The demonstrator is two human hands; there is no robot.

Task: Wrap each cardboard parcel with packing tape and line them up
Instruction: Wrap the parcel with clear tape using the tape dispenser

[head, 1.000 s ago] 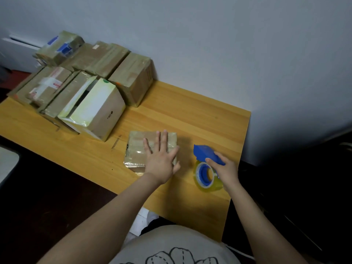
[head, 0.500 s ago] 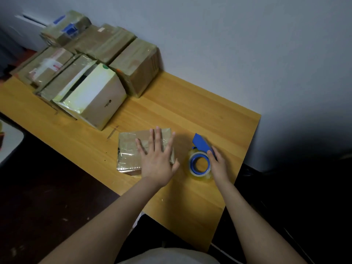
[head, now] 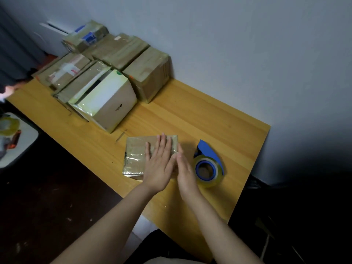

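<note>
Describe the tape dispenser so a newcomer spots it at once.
Look at the right end of the wooden table. Just right of the person's right hand lies the tape dispenser. Round clear roll, blue handle, unlike the flat brown parcel nearby.

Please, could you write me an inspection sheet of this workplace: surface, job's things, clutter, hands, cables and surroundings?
Surface: wooden table, set against a grey wall.
Job's things: small taped parcel near the front edge; tape dispenser apart on its right; group of parcels at the far left corner.
Clutter: one thin pale strip on the table behind the small parcel.
Hands: left hand flat on the small parcel, fingers straight; right hand straight-fingered at its right side, not holding the dispenser.
Cables: nothing seen.
Surroundings: dark floor; white surface at the left, blurred.
</note>
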